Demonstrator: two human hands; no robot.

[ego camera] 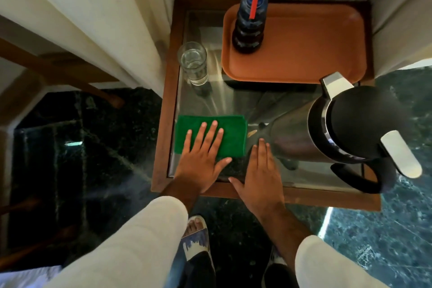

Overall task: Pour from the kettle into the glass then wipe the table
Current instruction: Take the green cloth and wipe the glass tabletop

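The glass (193,63) already holds water and the kettle (350,128) stands back on the counter (163,105), so only wiping remains: left hand (203,159) flat on the green cloth (231,133), right hand (259,170) beside it, fingers released.

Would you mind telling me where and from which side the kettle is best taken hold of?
Grip the kettle by its black loop handle, which sticks out toward the table's near right corner. Come in from the near side with the right hand, already flat on the glass beside it, and wrap the fingers through the loop. The steel body is wide and smooth, probably a poorer hold.
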